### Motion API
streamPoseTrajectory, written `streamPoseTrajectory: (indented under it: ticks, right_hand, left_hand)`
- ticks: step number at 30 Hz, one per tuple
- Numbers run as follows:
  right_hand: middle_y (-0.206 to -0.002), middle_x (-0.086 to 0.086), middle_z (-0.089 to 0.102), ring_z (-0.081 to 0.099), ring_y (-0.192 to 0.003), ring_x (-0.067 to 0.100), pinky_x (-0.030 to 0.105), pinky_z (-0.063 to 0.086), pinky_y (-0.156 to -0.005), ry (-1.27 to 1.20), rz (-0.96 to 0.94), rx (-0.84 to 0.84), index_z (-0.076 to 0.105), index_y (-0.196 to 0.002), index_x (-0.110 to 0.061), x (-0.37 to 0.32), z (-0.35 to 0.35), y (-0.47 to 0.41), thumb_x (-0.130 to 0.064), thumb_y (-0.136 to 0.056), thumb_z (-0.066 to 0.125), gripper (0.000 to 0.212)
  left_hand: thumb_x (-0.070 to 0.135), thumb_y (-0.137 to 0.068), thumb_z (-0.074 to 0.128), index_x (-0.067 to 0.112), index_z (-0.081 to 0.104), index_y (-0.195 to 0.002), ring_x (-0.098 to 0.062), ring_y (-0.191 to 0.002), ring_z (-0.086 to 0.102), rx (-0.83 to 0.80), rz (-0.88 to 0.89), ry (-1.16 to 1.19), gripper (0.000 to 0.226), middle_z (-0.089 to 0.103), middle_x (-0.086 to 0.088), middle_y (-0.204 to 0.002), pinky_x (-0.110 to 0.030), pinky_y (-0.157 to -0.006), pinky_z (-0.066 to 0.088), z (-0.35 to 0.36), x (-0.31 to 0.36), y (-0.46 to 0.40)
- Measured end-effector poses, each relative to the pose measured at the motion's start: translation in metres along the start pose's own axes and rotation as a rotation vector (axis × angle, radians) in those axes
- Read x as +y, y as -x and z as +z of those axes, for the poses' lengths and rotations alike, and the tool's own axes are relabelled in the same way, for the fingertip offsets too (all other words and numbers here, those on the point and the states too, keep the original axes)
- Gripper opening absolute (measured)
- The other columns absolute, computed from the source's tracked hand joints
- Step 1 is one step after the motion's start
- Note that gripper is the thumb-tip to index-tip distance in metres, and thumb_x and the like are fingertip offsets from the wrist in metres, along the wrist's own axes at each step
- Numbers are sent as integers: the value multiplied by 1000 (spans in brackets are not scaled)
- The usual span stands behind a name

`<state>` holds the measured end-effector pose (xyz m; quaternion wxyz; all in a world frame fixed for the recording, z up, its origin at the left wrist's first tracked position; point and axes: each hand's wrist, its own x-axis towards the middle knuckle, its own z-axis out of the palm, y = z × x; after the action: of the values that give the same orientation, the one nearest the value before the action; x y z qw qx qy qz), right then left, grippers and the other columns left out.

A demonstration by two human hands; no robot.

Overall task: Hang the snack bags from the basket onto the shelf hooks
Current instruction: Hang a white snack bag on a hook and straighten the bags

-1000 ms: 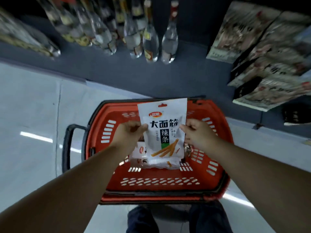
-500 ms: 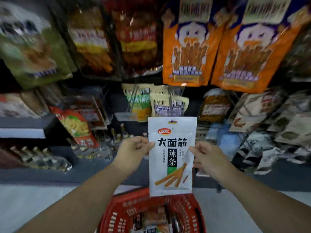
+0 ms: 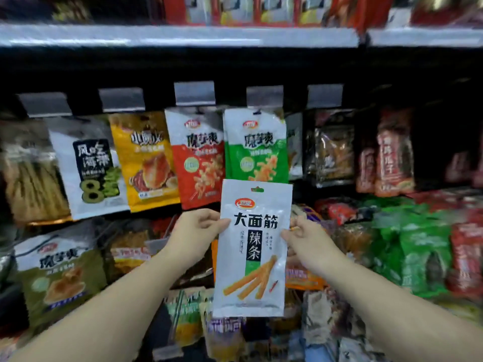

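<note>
The left hand (image 3: 194, 232) pinches the left edge of a white snack bag (image 3: 253, 250), thumb on the printed front and the curled fingers (image 3: 209, 218) behind it. The right hand (image 3: 304, 240) pinches the right edge at about the same height, its fingers folded in round the bag's side. Between the two hands the bag is held upright and flat toward the camera, black characters and orange sticks showing on its face, a small hang hole near its top edge.

The top of the bag overlaps the lower edge of a green-and-white bag (image 3: 256, 146) hanging on the shelf; whether they touch cannot be told. Beside that one hangs a red-and-white bag (image 3: 197, 158), then a yellow bag (image 3: 145, 159) and a white bag with a large 8 (image 3: 90, 167). Grey label holders (image 3: 194, 92) sit in a row above these bags. A pale shelf edge (image 3: 180, 35) runs across the top, with more packets above it. Further bags, dark, red and green, crowd the right side and the lower rows, blurred.
</note>
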<state>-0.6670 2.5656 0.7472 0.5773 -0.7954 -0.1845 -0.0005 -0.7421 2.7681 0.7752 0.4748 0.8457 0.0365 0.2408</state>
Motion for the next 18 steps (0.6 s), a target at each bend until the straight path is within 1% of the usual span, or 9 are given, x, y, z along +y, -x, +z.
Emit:
streamPoseTrajectory:
  ticks: [2, 4, 5, 7, 9, 11, 13, 15, 18]
  right_hand:
    - [-92, 22, 69, 67, -86, 41, 58, 54, -76, 7, -24, 49, 60, -84, -16, -24, -22, -9, -24, -88, 57, 9]
    - [-92, 28, 65, 64, -81, 46, 56, 56, -73, 1, -45, 88, 58, -85, -7, -44, -43, -21, -22, -88, 56, 15]
    - [-90, 30, 62, 63, -74, 44, 50, 56, -70, 14, -62, 114, 55, -84, -3, -50, -52, -28, -22, -88, 56, 19]
    - [-79, 29, 55, 51, -64, 28, 35, 45, -63, 46, -86, 163, 50, -82, 2, -57, -67, -41, -21, -90, 55, 25]
    - [-72, 21, 50, 46, -66, 21, 33, 41, -63, 62, -120, 208, 46, -76, 1, -61, -81, -55, -24, -91, 54, 31]
    - [-67, 12, 43, 42, -64, 20, 33, 41, -60, 63, -143, 219, 40, -66, -10, -58, -96, -71, -31, -93, 54, 37]
    - [-64, 10, 36, 36, -61, 19, 29, 33, -56, 82, -147, 208, 32, -63, -15, -51, -111, -88, -32, -94, 54, 41]
    - [-66, 12, 38, 39, -62, 19, 29, 36, -59, 50, -136, 186, 30, -60, -17, -36, -126, -107, -32, -92, 56, 44]
    - [-64, 7, 34, 35, -61, 18, 29, 36, -60, 74, -130, 191, 30, -61, -17, -23, -150, -130, -30, -92, 55, 42]
  left_hand:
    - [27, -90, 64, 14, 69, -89, 5, -58, 62, -8, 47, -19, 14, 68, 12, -66, -9, -49, 42, -4, 30, -15]
    - [31, -88, 66, 15, 69, -89, -8, -74, 67, 5, 73, -2, 16, 72, 6, -80, -23, -63, 51, -5, 55, -33]
    - [32, -87, 67, 15, 69, -89, -11, -77, 67, 16, 86, -10, 18, 73, 3, -81, -28, -67, 52, -3, 64, -43]
    - [35, -85, 69, 15, 70, -91, -11, -79, 66, 33, 98, -55, 22, 72, 3, -82, -27, -72, 51, 6, 79, -61]
    - [36, -84, 70, 14, 71, -91, -16, -79, 67, 44, 89, -60, 23, 72, 1, -81, -31, -77, 54, 19, 88, -78]
    - [33, -85, 70, 11, 70, -84, -22, -73, 65, 45, 62, -65, 22, 71, -3, -78, -31, -70, 53, 35, 96, -93]
    - [31, -86, 68, 2, 69, -84, -18, -65, 55, 39, 4, -73, 29, 64, -9, -73, -24, -61, 46, 53, 99, -108]
    - [28, -86, 68, -3, 67, -83, -16, -60, 52, 33, -43, -56, 32, 61, -11, -70, -22, -56, 44, 73, 102, -125]
    - [28, -87, 68, 4, 68, -79, -19, -61, 57, 39, -77, -59, 25, 67, -15, -74, -23, -54, 44, 104, 112, -145]
